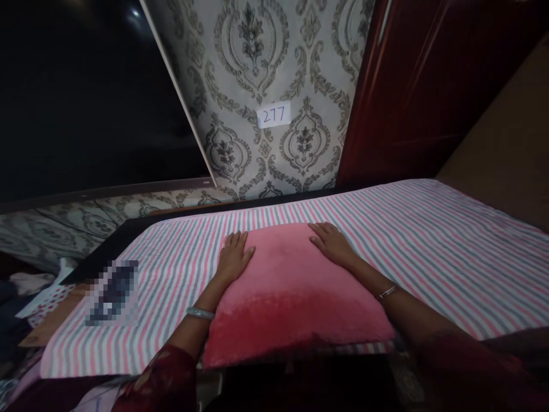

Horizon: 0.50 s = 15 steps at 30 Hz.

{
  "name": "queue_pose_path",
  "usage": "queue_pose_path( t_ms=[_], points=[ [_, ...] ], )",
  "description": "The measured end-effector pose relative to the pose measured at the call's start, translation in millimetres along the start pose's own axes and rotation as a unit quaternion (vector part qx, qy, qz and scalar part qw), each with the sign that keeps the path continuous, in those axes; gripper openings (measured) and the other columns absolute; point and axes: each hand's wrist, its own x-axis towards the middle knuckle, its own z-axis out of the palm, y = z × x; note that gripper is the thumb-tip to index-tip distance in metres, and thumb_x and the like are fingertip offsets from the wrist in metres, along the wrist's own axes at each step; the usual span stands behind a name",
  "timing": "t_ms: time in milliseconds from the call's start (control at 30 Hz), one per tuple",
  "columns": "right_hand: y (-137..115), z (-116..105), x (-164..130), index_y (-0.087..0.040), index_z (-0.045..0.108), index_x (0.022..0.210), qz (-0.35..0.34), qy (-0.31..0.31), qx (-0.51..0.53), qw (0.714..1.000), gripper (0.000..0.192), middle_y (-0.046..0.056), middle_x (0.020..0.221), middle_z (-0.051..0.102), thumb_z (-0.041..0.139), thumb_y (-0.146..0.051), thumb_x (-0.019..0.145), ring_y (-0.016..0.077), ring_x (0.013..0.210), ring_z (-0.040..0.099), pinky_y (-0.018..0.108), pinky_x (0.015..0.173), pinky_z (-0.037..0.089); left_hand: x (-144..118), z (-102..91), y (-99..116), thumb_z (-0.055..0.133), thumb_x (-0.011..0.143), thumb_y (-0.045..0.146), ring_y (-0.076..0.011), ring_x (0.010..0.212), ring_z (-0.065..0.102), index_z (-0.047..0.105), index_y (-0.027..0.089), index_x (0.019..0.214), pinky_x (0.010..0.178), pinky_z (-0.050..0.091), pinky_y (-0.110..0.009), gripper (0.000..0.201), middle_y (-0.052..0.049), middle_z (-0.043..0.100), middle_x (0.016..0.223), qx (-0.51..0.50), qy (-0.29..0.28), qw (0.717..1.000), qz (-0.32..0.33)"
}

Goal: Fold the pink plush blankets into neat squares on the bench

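Item: folded pink plush cloth (291, 292), long axis left-right, on striped sheet (429, 234).
Left hand (235, 257): flat, open, far-left corner.
Right hand (332, 243): flat, open, far-right corner.

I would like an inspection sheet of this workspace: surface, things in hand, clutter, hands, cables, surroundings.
Surface: striped cloth in pink, grey and white, spread flat.
Things in hand: pink cloth, folded, lying on the striped cloth.
Clutter: loose fabrics heaped at the left edge; a blurred patch beside them cannot be identified.
Hands: left hand and right hand lie flat, fingers spread, on the far corners of the pink cloth; a bangle on each wrist.
Cables: nothing seen.
Surroundings: patterned wallpaper with a paper label reading 277; dark red door at the right.
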Motion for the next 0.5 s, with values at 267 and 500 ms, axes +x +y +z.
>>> queue_pose_path(
  t_ms=[267,500],
  points=[
    [25.2,-31.3,38.0,-0.018,0.046,0.153,0.018,-0.127,0.109,0.986,0.069,0.012,0.159,0.042,0.049,-0.055,0.095,0.0293,0.147,0.038,0.044,0.121,0.030,15.0,-29.7,-22.8,0.078,0.075,0.048,-0.0360,0.149,0.034,0.039,0.012,0.153,0.122,0.031,-0.047,0.094,-0.021,0.042,0.158,-0.299,0.016,0.926,-0.228],
    [31.4,-52.5,61.0,-0.017,0.061,0.139,0.085,-0.148,0.187,0.967,0.078,0.017,0.143,0.060,0.079,-0.046,0.068,0.0361,0.131,0.056,0.049,0.110,0.044,22.5,-40.5,-20.0,0.083,0.069,0.043,-0.0335,0.120,0.066,0.055,0.008,0.134,0.088,0.059,-0.038,0.079,-0.025,0.065,0.132,-0.434,0.011,0.846,-0.308]
  ],
)
